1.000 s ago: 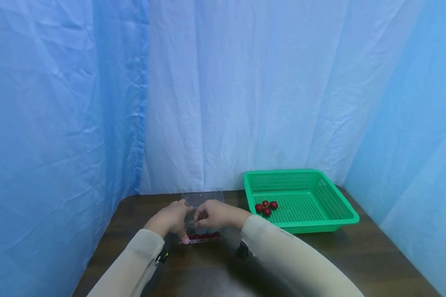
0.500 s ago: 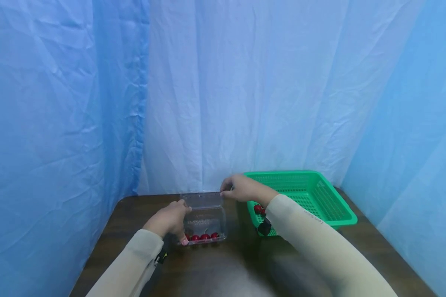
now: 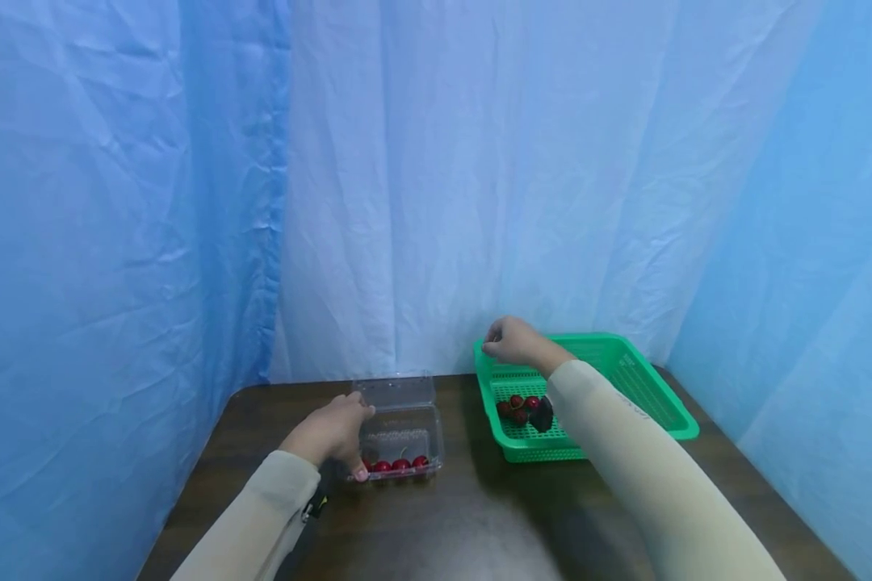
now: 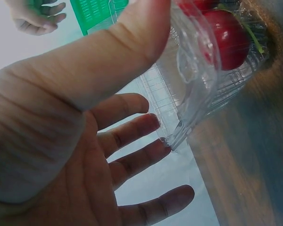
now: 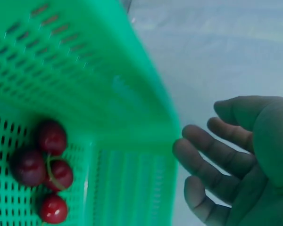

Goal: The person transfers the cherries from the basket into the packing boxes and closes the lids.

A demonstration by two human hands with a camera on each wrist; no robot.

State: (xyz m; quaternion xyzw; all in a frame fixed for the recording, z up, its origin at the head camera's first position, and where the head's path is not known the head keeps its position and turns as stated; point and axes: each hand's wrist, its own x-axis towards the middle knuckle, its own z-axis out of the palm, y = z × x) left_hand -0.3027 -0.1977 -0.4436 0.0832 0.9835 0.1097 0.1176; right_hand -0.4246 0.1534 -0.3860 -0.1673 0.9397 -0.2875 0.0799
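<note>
My left hand (image 3: 333, 428) holds the left side of a clear plastic clamshell box (image 3: 407, 421), thumb at the front corner and fingers toward the back. Several red cherries (image 3: 401, 464) lie along the box's front; the thumb partly hides that end. In the left wrist view, the thumb lies against the clear wall beside a cherry (image 4: 226, 40), while some fingertips touch the plastic edge. Above the back left of a green basket (image 3: 650, 383) is my right hand (image 3: 516, 340), holding nothing, its fingers loosely bent. Several cherries (image 5: 52, 136) sit in the basket, one with a curved stem.
The box's lid (image 3: 398, 393) is folded back behind it on the dark wooden table (image 3: 443, 524). The basket stands to the right of the box, with table between them. Pale blue curtains (image 3: 436, 186) enclose the back and both sides.
My right hand has moved from inside the box rightward and up to above the basket. A stem-like strand between its fingers earlier is no longer seen. My left hand stays on the box.
</note>
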